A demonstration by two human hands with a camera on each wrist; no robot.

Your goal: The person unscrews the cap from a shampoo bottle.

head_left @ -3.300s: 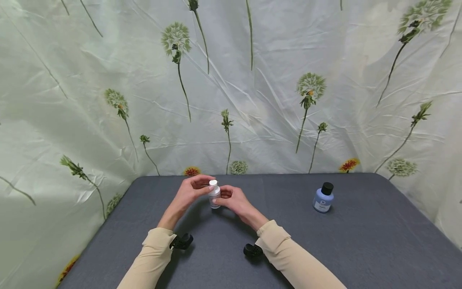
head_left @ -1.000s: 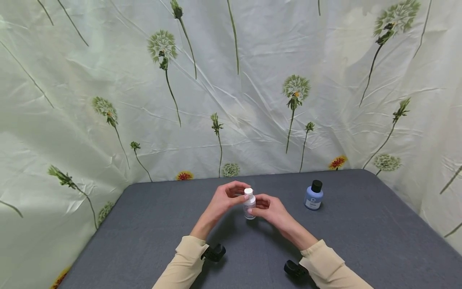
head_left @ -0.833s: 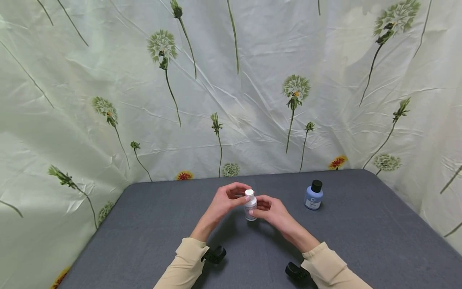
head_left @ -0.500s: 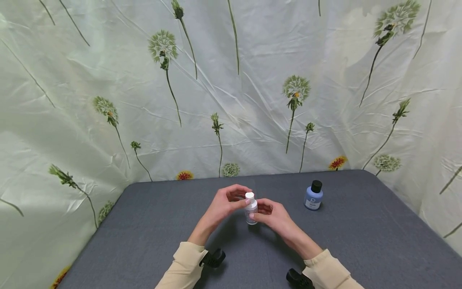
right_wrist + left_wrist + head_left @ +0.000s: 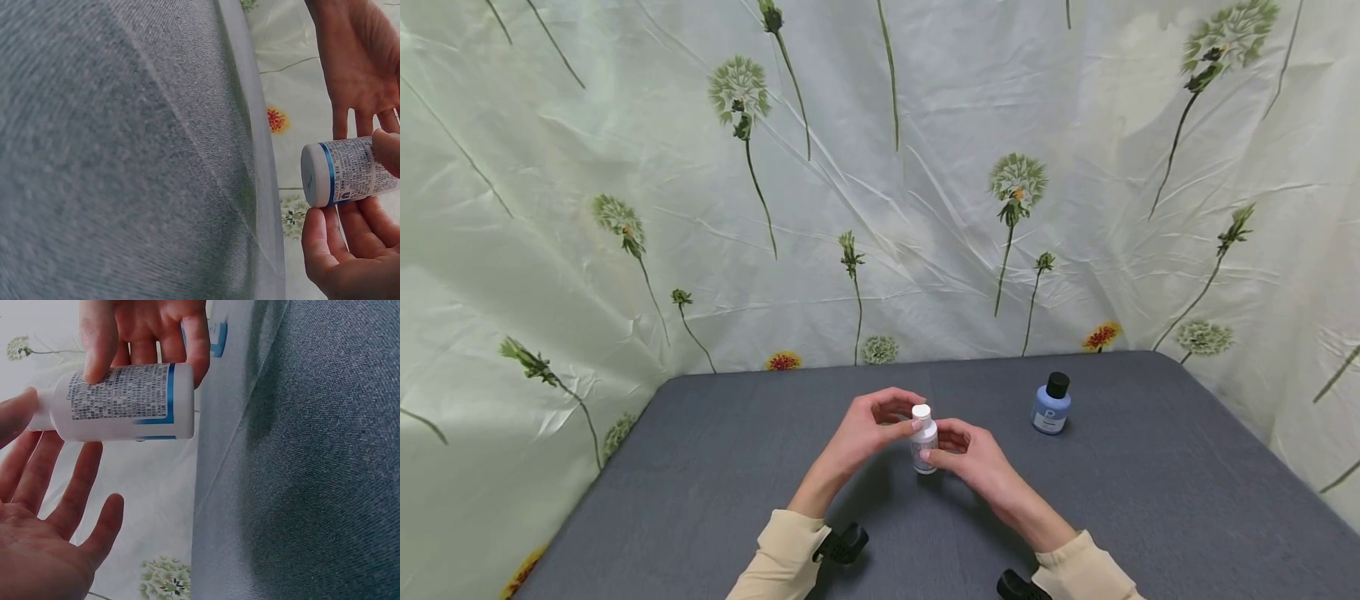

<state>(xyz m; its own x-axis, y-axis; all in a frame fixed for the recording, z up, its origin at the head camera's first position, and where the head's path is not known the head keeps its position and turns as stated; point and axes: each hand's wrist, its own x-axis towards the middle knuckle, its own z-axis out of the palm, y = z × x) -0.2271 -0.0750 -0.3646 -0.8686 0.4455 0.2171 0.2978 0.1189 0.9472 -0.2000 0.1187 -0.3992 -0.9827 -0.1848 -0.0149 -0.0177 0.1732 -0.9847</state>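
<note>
A small white bottle [image 5: 928,435] with a white cap stands upright between both hands, near the middle of the table in the head view. My left hand [image 5: 865,429] comes from the left and pinches it at the cap and neck, thumb in front. From the right, my right hand [image 5: 981,462] grips the body, its thumb across the label. In the left wrist view the bottle [image 5: 119,403] shows fine print and a blue band near its base. Its flat underside is visible in the right wrist view, where the bottle [image 5: 350,169] is held above the tabletop.
A blue bottle [image 5: 1051,410] with a black cap stands on the grey table [image 5: 737,467] to the right, beyond the right hand. Behind the table's far edge hangs a pale curtain [image 5: 925,275] printed with flowers. Black wrist cameras [image 5: 842,543] sit under both wrists.
Over these seconds both hands carry the white bottle to the right, then slightly toward me, with the same grip. The head view has also shifted a little. The blue bottle stays in place.
</note>
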